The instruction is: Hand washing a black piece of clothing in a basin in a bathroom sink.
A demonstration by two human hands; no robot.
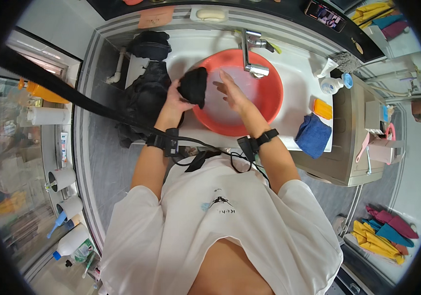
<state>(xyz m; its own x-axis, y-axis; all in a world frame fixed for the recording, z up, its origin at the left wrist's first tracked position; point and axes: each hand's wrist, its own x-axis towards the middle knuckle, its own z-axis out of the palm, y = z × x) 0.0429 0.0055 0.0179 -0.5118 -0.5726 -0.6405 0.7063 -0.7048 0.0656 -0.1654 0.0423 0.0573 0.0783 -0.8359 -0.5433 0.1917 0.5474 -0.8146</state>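
1. While the left hand (175, 96) grips a bunched black cloth (194, 86) over the left rim of the red basin (269, 101), the right hand (230, 91) hangs open, fingers spread, holding nothing.
2. Basin sits in the white sink (294, 64), beneath the chrome tap (252, 54).
3. Dark clothes (144, 98) lie heaped left of the basin.
4. Blue cloth (313, 135) rests on the sink's right edge, beside an orange sponge (322, 108).
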